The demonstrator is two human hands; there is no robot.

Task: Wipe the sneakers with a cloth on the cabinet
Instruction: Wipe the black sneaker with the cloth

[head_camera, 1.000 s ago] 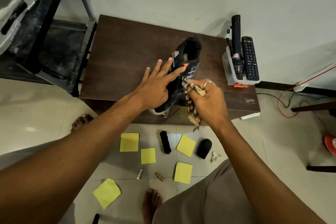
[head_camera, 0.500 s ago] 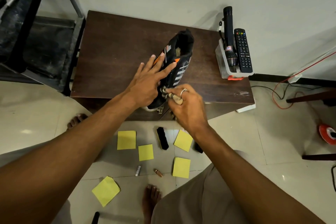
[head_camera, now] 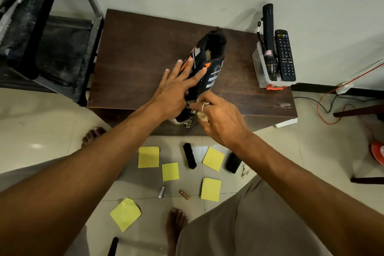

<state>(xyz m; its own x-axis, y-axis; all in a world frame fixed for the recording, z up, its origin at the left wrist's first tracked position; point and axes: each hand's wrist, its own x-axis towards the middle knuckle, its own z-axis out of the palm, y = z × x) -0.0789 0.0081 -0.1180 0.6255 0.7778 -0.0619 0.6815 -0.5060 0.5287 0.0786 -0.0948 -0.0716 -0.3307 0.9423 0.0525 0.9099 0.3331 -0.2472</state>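
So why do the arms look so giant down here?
Head view: the wide lens swells the near arms at the bottom edge and skews the cabinet; soft glare spots the floor; the sneaker looks sharp, the cloth mostly hidden by the right hand.

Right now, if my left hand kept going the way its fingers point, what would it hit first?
Your left hand lies on the sneaker, fingers toward its heel. Going straight on, it would likely meet the raised collar first, though depth is unclear. Beyond that is the cabinet top.
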